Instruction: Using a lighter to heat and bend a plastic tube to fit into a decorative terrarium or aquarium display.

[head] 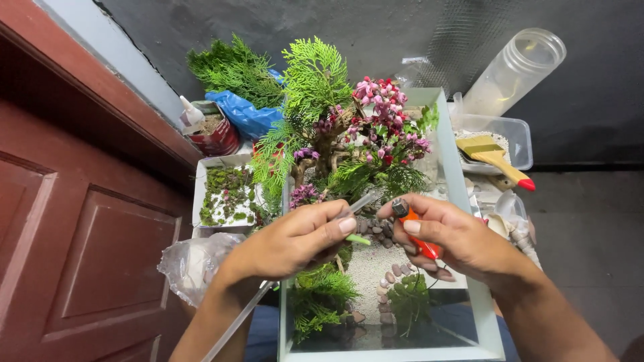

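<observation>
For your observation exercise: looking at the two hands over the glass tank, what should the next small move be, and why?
Probably strike the lighter under the tube's tip. The left hand holds the clear tube with its end right beside the lighter in the right hand, thumb on top, above the glass tank.

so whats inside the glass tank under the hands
Inside the glass tank: white sand, a curved line of pebbles, green plants and a pink-flowered miniature tree. The left hand and right hand cover the middle.
</observation>
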